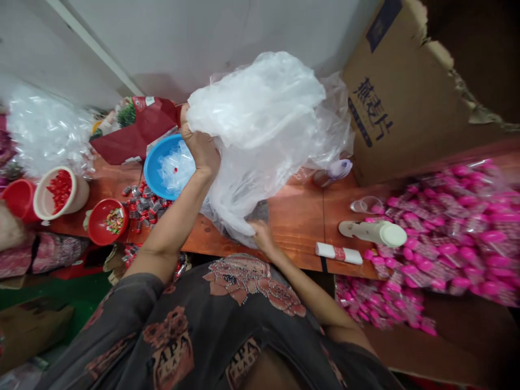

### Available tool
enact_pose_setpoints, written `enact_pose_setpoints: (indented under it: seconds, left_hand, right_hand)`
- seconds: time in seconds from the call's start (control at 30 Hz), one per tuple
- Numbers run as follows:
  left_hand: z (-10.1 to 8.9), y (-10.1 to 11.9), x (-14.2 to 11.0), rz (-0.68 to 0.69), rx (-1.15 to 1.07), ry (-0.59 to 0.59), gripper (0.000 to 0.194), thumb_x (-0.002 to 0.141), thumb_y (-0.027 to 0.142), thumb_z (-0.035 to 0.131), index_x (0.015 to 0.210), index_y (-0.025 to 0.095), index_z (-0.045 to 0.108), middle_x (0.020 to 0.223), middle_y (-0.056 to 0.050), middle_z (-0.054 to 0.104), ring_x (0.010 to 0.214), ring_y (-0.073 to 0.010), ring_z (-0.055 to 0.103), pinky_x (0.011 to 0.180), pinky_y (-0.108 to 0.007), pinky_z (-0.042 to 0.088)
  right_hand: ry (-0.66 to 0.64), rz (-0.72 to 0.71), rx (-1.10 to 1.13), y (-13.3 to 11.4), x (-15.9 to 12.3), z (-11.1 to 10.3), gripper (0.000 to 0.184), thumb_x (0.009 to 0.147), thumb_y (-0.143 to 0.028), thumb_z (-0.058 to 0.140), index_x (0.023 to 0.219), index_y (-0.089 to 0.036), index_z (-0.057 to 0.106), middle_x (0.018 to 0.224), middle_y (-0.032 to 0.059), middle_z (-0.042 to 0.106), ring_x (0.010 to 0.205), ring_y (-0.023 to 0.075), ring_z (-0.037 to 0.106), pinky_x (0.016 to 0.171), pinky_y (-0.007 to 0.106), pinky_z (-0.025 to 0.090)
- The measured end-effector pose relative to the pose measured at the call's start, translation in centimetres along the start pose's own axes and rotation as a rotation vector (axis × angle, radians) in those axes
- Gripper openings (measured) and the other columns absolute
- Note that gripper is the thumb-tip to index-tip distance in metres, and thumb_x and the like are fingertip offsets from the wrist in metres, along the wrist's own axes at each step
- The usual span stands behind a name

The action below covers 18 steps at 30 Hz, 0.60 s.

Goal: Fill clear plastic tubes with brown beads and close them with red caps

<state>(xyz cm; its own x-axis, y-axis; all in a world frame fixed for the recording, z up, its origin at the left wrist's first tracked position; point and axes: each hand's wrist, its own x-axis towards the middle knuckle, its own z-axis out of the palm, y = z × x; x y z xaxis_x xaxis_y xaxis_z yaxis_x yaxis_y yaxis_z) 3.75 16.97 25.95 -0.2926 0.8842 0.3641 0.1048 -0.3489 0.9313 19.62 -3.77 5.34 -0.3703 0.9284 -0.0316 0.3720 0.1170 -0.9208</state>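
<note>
A large clear plastic bag (264, 124) is lifted over the wooden table (300, 216). My left hand (201, 146) grips the bag's upper left part, fingers closed on the film. My right hand (262, 235) pinches the bag's bottom near the table's front edge. Just left of the bag sits a blue bowl (156, 165) with small clear pieces in it.
A red bowl (106, 222), a white tub of red pieces (60, 192) and scattered small red-and-grey items (142, 203) lie to the left. Packets with pink caps (450, 238) pile up on the right beside a white bottle (376, 232). A cardboard box (406, 92) stands behind.
</note>
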Motion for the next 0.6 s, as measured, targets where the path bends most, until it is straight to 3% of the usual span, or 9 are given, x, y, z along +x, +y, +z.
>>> enact_pose_setpoints:
  seconds: [0.03, 0.1, 0.17, 0.23, 0.37, 0.5, 0.53, 0.6]
  left_hand:
    - [0.4, 0.9, -0.5, 0.085, -0.002, 0.042, 0.033, 0.088, 0.056, 0.055, 0.102, 0.026, 0.054, 0.102, 0.000, 0.063, 0.114, -0.0181, 0.057, 0.100, -0.034, 0.046]
    - [1.0, 2.7, -1.7, 0.248, -0.038, 0.120, 0.031, 0.086, 0.056, 0.057, 0.093, 0.026, 0.050, 0.093, 0.001, 0.060, 0.104, -0.0170, 0.060, 0.095, -0.031, 0.048]
    - [1.7, 4.4, -2.8, 0.351, -0.082, 0.123, 0.033, 0.086, 0.054, 0.058, 0.083, 0.023, 0.045, 0.081, 0.002, 0.051, 0.090, -0.0148, 0.060, 0.085, -0.029, 0.049]
    - [2.3, 5.5, -3.4, 0.395, -0.109, 0.042, 0.038, 0.086, 0.052, 0.060, 0.074, 0.021, 0.040, 0.074, 0.002, 0.042, 0.077, -0.0122, 0.057, 0.076, -0.027, 0.049]
    - [2.8, 6.3, -2.7, 0.528, -0.204, -0.078, 0.045, 0.080, 0.046, 0.070, 0.066, 0.019, 0.037, 0.069, 0.002, 0.032, 0.065, -0.0088, 0.045, 0.064, -0.023, 0.043]
    - [1.6, 6.1, -1.7, 0.664, -0.177, -0.072, 0.025, 0.084, 0.037, 0.068, 0.076, 0.020, 0.051, 0.077, 0.002, 0.046, 0.081, -0.0111, 0.052, 0.080, -0.026, 0.046]
    - [1.1, 5.8, -1.9, 0.673, -0.116, -0.141, 0.021, 0.085, 0.037, 0.067, 0.080, 0.020, 0.055, 0.081, 0.001, 0.050, 0.086, -0.0123, 0.054, 0.084, -0.027, 0.046]
    - [0.3, 4.9, -3.0, 0.607, 0.042, -0.428, 0.019, 0.085, 0.036, 0.066, 0.082, 0.018, 0.059, 0.084, -0.001, 0.055, 0.088, -0.0141, 0.056, 0.083, -0.029, 0.047]
  right_hand:
    - [0.132, 0.004, 0.029, -0.6, 0.3, -1.6, 0.020, 0.083, -0.029, 0.052, 0.089, -0.022, 0.069, 0.089, 0.0059, 0.071, 0.091, 0.0250, 0.063, 0.087, 0.041, 0.050]
    - [0.449, 0.013, 0.145, -2.1, 0.6, -5.2, 0.019, 0.083, -0.035, 0.052, 0.087, -0.022, 0.066, 0.087, 0.0047, 0.068, 0.087, 0.0238, 0.061, 0.082, 0.039, 0.050]
    - [0.596, 0.020, 0.259, -3.8, 0.8, -8.4, 0.017, 0.082, -0.035, 0.055, 0.090, -0.023, 0.063, 0.084, 0.0026, 0.065, 0.079, 0.0206, 0.059, 0.076, 0.035, 0.050]
    - [0.639, 0.014, 0.319, -5.6, 1.1, -10.3, 0.018, 0.080, -0.035, 0.058, 0.093, -0.023, 0.062, 0.085, 0.0024, 0.064, 0.079, 0.0193, 0.059, 0.076, 0.034, 0.050]
    - [0.739, -0.025, 0.421, -7.9, 2.5, -11.2, 0.027, 0.079, -0.035, 0.059, 0.103, -0.022, 0.060, 0.094, 0.0019, 0.063, 0.090, 0.0183, 0.062, 0.088, 0.035, 0.049]
    - [0.805, -0.085, 0.483, -8.8, 3.6, -12.2, 0.041, 0.080, -0.038, 0.060, 0.118, -0.025, 0.056, 0.114, 0.0037, 0.063, 0.111, 0.0203, 0.060, 0.102, 0.039, 0.044]
    - [0.777, -0.098, 0.493, -8.8, 3.7, -12.5, 0.046, 0.078, -0.038, 0.062, 0.122, -0.025, 0.055, 0.120, 0.0049, 0.062, 0.117, 0.0211, 0.058, 0.105, 0.040, 0.042]
    - [0.704, -0.097, 0.506, -8.4, 3.4, -13.0, 0.058, 0.071, -0.040, 0.071, 0.124, -0.024, 0.054, 0.128, 0.0075, 0.060, 0.122, 0.0231, 0.055, 0.109, 0.041, 0.039]
